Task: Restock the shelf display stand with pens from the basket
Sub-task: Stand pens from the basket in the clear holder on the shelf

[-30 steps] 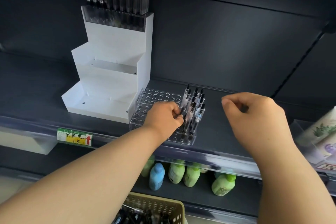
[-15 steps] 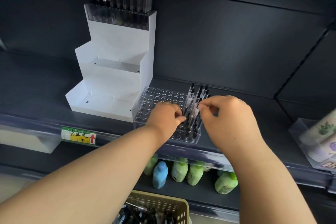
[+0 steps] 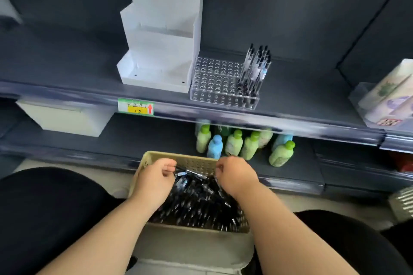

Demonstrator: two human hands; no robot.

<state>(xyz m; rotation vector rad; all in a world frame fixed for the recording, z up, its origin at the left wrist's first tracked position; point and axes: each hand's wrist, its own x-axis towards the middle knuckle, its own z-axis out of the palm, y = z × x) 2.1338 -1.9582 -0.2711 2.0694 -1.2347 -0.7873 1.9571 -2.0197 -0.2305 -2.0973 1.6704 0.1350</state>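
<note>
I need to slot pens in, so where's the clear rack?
Head view: the clear rack sits on the upper shelf near its front edge, just right of the white stand and above the bottles.

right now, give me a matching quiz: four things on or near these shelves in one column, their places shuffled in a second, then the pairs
1 clear pen rack
2 basket
3 price tag
4 bottles

a on the lower shelf
b on the upper shelf, beside the white stand
c on the upper shelf's front edge
d nearest the person, in front of the shelves

Pairs: 1-b, 2-d, 3-c, 4-a
</note>
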